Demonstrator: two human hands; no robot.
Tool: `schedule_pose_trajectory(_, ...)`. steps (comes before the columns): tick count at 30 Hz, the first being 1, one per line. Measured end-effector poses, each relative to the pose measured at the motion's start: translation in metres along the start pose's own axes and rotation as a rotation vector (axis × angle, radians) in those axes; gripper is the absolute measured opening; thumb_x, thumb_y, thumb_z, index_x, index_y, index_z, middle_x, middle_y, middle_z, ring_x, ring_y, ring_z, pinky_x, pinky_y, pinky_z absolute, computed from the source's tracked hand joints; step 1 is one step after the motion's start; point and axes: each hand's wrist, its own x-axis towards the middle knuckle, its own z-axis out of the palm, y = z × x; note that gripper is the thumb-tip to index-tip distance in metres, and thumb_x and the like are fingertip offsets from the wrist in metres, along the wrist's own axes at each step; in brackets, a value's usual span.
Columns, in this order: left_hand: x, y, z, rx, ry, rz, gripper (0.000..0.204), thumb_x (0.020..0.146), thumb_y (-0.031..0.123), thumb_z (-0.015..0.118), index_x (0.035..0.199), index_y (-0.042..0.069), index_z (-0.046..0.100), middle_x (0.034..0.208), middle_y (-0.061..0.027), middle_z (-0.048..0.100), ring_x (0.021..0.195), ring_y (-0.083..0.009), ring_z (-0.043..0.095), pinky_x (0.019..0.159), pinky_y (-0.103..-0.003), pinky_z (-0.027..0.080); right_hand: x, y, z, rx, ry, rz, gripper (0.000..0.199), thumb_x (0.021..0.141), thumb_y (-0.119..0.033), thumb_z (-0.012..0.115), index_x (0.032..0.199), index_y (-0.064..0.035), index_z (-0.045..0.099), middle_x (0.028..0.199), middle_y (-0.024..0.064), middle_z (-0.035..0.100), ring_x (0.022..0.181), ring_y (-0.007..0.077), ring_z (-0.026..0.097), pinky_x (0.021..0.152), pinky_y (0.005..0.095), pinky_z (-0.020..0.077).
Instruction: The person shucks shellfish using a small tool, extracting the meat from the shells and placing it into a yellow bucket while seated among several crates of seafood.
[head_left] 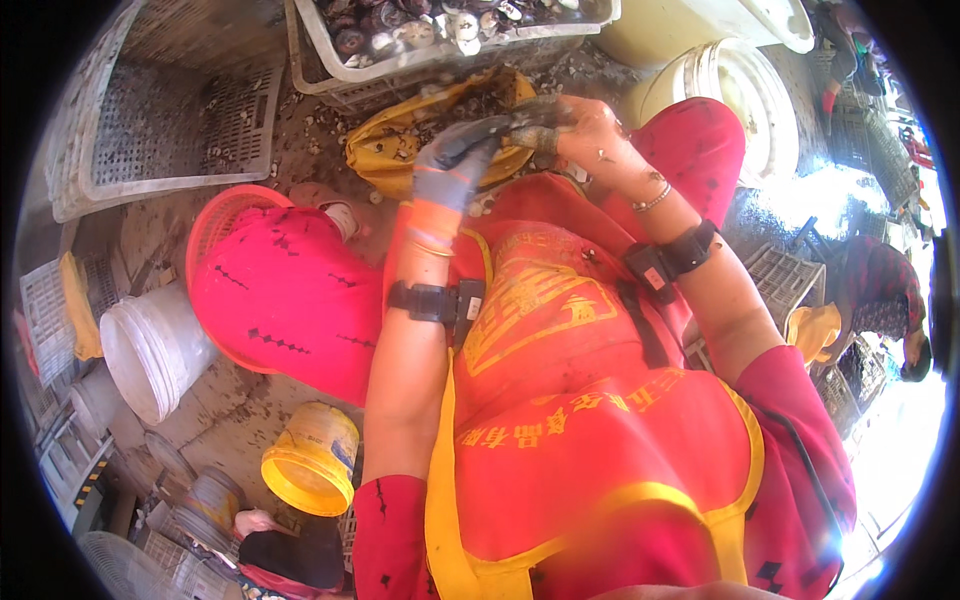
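Left hand (462, 150) meets right hand (570, 125) over the yellow sack (382, 165), fingers (482, 132) bunched, any pinched piece impossible to tell! Scraps (472, 104) litter the sack; the crate's (390, 68) heaped pieces (412, 35) suggest plenty left.

The scene is viewed from above through the left of two fisheye cameras worn on a person's head, with the lens pointed steeply down. The red apron (560, 430) is framed at close range, while the left hand (462, 150) and the right hand (582, 132) are seen farther out, near the top edge.
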Motion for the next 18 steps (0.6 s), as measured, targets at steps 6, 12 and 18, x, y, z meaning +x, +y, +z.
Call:
schedule_pose_trajectory(6,0.009,-0.009,-0.011,-0.039,0.07,-0.04,0.017,0.081,0.005,0.063,0.097,0.004,0.067,0.095,-0.0048,0.066,0.082,-0.0117,0.059,0.073,-0.023,0.046,-0.007,0.016,-0.009,0.151,-0.062,-0.161,0.032,0.079,-0.014,0.068,0.107,-0.0016,0.061,0.072,0.0007,0.06,0.055,0.006,0.049,0.05,0.0211,0.0407)
schedule_pose_trajectory(12,0.01,-0.014,-0.004,0.007,0.104,0.04,0.018,0.08,0.006,0.062,0.097,0.007,0.067,0.088,-0.0073,0.065,0.075,-0.0165,0.06,0.072,-0.026,0.046,-0.006,-0.025,-0.005,0.098,-0.015,-0.028,0.034,0.078,-0.012,0.068,0.109,-0.0015,0.06,0.082,0.0032,0.063,0.059,0.0067,0.052,0.052,0.0209,0.0424)
schedule_pose_trajectory(18,0.015,-0.018,-0.007,0.518,-0.044,0.438,0.019,0.08,0.013,0.061,0.099,0.013,0.068,0.088,-0.0108,0.063,0.082,-0.0267,0.057,0.076,-0.035,0.045,-0.001,-0.004,0.001,0.1,-0.033,-0.037,0.036,0.076,-0.011,0.07,0.109,-0.0013,0.06,0.088,0.0035,0.065,0.064,0.0069,0.056,0.054,0.0206,0.0446)
